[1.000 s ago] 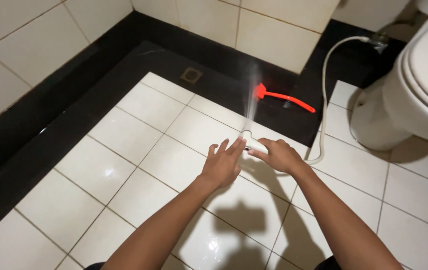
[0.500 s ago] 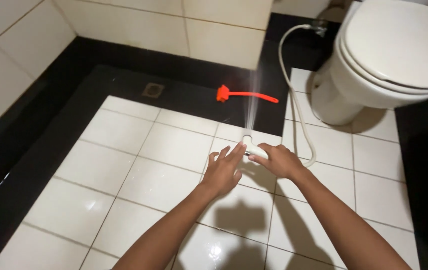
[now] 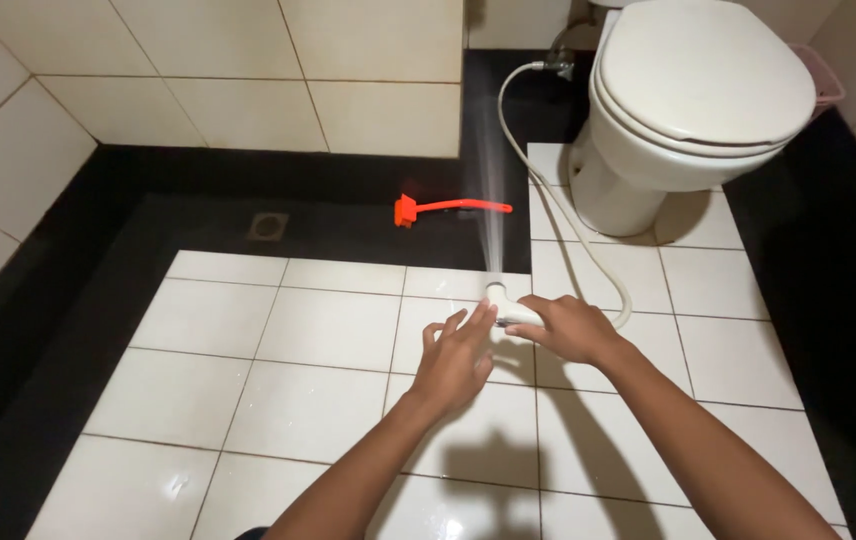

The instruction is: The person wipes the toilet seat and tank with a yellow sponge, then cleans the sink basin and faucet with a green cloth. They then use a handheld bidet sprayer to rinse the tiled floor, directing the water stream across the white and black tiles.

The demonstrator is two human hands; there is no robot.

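Observation:
My right hand (image 3: 568, 328) grips a white hand-held spray nozzle (image 3: 504, 300) low over the white floor tiles. A thin jet of water (image 3: 490, 190) shoots from it toward the black wall base. Its white hose (image 3: 558, 200) curves back past the toilet foot to a wall valve. My left hand (image 3: 456, 355) hovers just left of the nozzle, fingers spread, fingertips close to or touching the nozzle body. An orange brush (image 3: 438, 208) lies on the dark floor strip, left of the jet.
A white toilet (image 3: 693, 100) with its lid shut stands at the upper right. A floor drain (image 3: 269, 226) sits in the dark strip at the left. Beige wall tiles (image 3: 248, 70) rise behind. A pink bin edge (image 3: 828, 85) shows beside the toilet.
The view has swung right and up, so the toilet now sits nearer the centre. Both hands stay on or beside the nozzle, and the jet keeps spraying forward.

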